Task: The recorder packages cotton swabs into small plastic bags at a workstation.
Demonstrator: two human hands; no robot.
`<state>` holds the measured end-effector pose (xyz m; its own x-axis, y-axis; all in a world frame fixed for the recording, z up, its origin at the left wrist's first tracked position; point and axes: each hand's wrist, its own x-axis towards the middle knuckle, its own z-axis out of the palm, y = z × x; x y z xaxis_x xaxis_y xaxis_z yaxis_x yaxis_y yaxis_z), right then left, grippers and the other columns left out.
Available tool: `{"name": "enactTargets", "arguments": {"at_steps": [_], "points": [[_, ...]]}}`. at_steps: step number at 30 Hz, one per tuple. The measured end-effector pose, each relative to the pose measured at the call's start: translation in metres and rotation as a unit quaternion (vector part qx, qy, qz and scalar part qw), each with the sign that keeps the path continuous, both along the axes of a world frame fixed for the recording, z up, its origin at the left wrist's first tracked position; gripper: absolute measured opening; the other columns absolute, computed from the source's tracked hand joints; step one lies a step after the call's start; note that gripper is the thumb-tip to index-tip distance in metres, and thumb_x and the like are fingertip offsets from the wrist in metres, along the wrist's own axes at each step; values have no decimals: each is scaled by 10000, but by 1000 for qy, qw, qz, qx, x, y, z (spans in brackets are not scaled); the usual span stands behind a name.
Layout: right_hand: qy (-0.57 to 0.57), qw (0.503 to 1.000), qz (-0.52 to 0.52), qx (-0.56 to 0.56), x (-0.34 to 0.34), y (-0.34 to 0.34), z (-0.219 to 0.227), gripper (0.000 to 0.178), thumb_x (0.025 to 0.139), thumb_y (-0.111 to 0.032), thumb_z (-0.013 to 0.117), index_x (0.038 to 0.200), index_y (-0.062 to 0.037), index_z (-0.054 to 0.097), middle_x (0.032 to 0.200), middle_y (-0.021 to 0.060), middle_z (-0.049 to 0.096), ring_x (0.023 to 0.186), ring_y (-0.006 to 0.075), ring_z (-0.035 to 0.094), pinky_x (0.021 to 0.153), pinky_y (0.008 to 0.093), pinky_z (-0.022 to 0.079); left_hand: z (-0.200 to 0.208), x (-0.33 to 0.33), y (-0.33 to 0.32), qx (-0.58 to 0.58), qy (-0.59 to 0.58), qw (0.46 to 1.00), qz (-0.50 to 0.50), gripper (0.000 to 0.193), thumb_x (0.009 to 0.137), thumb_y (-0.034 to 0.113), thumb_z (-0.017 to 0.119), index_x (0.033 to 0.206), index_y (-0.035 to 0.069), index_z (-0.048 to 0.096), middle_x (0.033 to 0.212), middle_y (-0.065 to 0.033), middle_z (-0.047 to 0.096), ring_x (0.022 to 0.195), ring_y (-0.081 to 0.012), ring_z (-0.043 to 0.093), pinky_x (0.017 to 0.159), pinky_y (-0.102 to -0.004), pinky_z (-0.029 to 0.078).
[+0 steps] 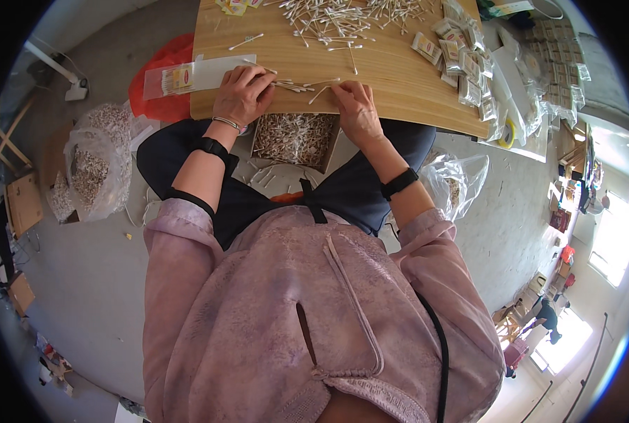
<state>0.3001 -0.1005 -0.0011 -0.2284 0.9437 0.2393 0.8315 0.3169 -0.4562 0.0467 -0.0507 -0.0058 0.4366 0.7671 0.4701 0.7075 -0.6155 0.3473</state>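
At the table's near edge, my left hand [244, 95] is closed round a small bunch of cotton swabs [293, 86] whose tips point right. Facing it, my right hand [357, 109] has its fingers pinched at the end of a cotton swab [321, 92]. Part of that grip is hidden by the fingers. Left of my left hand lies a flat clear plastic bag [158, 82] with a small printed card [180, 79] in it. A large loose pile of cotton swabs [343, 20] spreads over the far part of the wooden table [272, 49].
Several filled packets [462, 60] are heaped at the table's right. Below the table edge, between my legs, stands a box [325, 161] full of swabs. Clear sacks of swabs [92, 169] stand on the floor at left, beside a red bag [166, 67]. A tape roll [507, 132] lies at right.
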Motion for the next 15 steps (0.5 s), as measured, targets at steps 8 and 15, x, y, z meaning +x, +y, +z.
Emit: {"name": "enactTargets", "arguments": {"at_steps": [8, 15], "points": [[6, 999, 53, -14, 2, -19, 13, 295, 730, -13, 655, 1020, -70, 642, 1020, 88, 572, 962, 305, 530, 857, 385, 464, -3, -3, 1, 2, -1, 1000, 0, 206, 760, 141, 657, 966, 138, 654, 954, -8, 586, 925, -226, 561, 817, -372, 449], [33, 996, 81, -26, -1, 1, 10, 199, 723, -86, 688, 921, -92, 662, 963, 61, 594, 917, 290, 536, 833, 378, 452, -4, -2, 2, 7, 4, 1000, 4, 205, 767, 154, 649, 971, 143, 650, 958, -4, 585, 922, -223, 561, 817, -371, 451]]}}
